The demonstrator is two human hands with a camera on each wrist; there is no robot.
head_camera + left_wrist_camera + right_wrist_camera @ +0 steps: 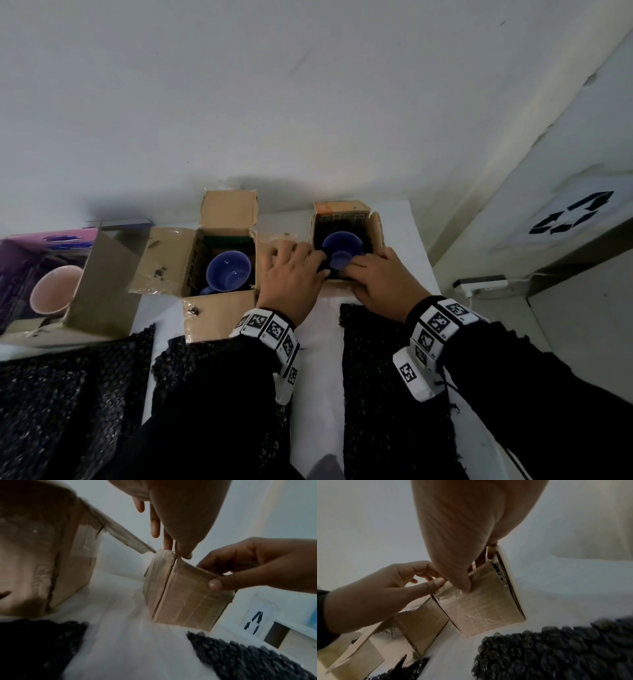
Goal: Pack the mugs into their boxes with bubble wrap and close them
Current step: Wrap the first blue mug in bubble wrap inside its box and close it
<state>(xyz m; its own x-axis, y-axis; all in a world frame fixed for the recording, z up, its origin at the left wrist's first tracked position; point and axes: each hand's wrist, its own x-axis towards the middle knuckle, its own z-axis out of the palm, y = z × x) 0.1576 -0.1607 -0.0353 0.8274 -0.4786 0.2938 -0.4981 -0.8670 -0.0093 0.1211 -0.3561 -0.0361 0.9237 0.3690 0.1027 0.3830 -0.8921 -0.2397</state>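
A small cardboard box (375,228) stands open at the table's back right. Inside it sits a blue mug (342,248), with black bubble wrap (368,240) around it. My left hand (308,260) reaches over the box's near-left corner, fingers inside and thumb (436,584) at the outer edge. My right hand (349,270) pinches the near wall, its thumb (214,584) pressed on the front face (181,601) and its fingers curled over the rim. A second blue mug (227,270) sits in the open middle box (171,263). A pink mug (54,291) sits in the purple box (20,260).
Three black bubble wrap sheets lie on the white table (318,342): left (68,394), middle (191,363), right (376,377). The table's right edge runs just beside the small box. A power strip (479,284) and a white bin with a recycling mark (575,212) lie beyond it.
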